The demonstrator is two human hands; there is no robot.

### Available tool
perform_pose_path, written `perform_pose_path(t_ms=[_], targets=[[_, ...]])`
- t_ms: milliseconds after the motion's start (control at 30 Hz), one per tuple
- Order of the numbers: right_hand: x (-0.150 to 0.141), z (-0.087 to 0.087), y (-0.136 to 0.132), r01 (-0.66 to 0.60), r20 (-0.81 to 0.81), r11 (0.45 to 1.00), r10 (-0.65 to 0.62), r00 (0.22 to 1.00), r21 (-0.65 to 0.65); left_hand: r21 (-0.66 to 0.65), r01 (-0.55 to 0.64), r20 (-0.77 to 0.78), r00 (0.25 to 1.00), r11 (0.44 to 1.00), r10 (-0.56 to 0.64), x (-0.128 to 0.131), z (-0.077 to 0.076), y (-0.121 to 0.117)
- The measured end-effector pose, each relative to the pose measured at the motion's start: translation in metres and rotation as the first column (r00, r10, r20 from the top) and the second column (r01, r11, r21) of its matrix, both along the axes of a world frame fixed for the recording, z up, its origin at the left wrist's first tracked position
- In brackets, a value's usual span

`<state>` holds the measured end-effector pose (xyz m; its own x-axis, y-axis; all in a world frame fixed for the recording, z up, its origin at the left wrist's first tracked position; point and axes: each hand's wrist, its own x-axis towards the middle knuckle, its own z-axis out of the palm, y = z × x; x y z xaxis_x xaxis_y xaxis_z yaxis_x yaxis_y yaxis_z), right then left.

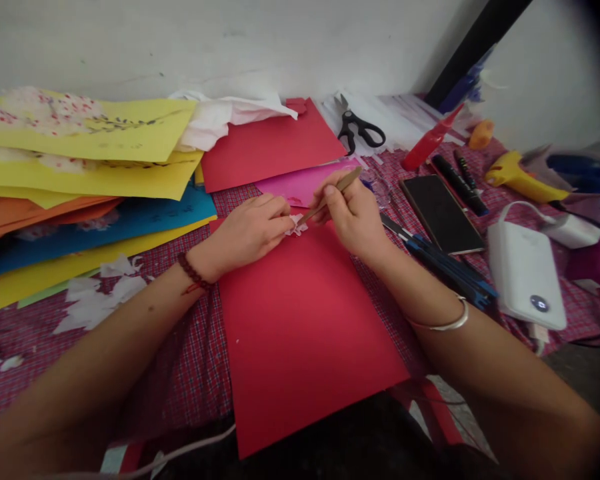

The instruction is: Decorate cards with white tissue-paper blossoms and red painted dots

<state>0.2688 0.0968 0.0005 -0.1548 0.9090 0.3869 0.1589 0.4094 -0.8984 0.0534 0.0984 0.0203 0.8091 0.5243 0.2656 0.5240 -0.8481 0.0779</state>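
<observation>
A sheet of red paper [305, 320] lies in front of me on the checked cloth. Near its far edge is a small crumpled piece of white tissue paper [297, 227]. My left hand [253, 230] is closed, its fingertips pinching the left side of that piece against the sheet. Between the thumb and fingers of my right hand [353, 217] is a brown, pointed wooden stick [325, 198], its tip touching or very close to the tissue. The curled fingers hide part of the tissue.
Painted yellow sheets [130, 127] and other coloured papers are stacked at left, beside torn white tissue [100, 297]. Black-handled scissors [357, 127], a red glue bottle [433, 140], a phone [443, 213], markers [460, 183], a box cutter [445, 267] and a white power bank [525, 273] lie at right.
</observation>
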Motion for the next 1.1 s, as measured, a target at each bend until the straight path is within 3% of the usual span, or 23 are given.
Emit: perform_pose_path(t_ms=[200,300,467,633,767,933,1000,1100], targets=[[-0.001,0.002,0.0,-0.017,-0.035,1.0,0.017,0.999,-0.026,-0.188,-0.11,0.164,0.976,0.976,0.141,0.013,-0.004,0.016],[-0.001,0.006,-0.001,-0.009,-0.067,1.0,0.007,0.998,-0.025,-0.329,-0.206,0.139,0.955,0.922,0.263,0.018,-0.005,0.023],[0.002,0.016,-0.007,0.129,-0.237,0.992,-0.126,0.963,-0.004,-0.497,-0.286,0.082,0.924,0.819,0.372,0.024,-0.002,0.027],[0.0,0.018,-0.013,0.055,-0.203,0.998,-0.059,0.978,-0.023,-0.574,-0.289,0.075,0.913,0.766,0.401,0.027,0.003,0.029],[-0.001,0.013,-0.012,0.03,-0.123,0.999,-0.035,0.992,-0.042,-0.574,-0.301,0.051,0.915,0.762,0.4,0.027,0.002,0.032],[0.0,0.001,-0.003,0.056,-0.109,0.998,-0.056,0.992,-0.01,-0.531,-0.257,0.051,0.942,0.808,0.333,0.026,0.004,0.033],[-0.001,-0.001,0.0,0.055,-0.117,0.998,-0.055,0.992,-0.006,-0.529,-0.236,0.068,0.946,0.815,0.318,0.021,0.012,0.029],[0.0,0.0,0.001,0.047,-0.171,0.998,-0.054,0.984,-0.045,-0.54,-0.269,0.136,0.907,0.797,0.398,-0.003,0.034,0.018]])
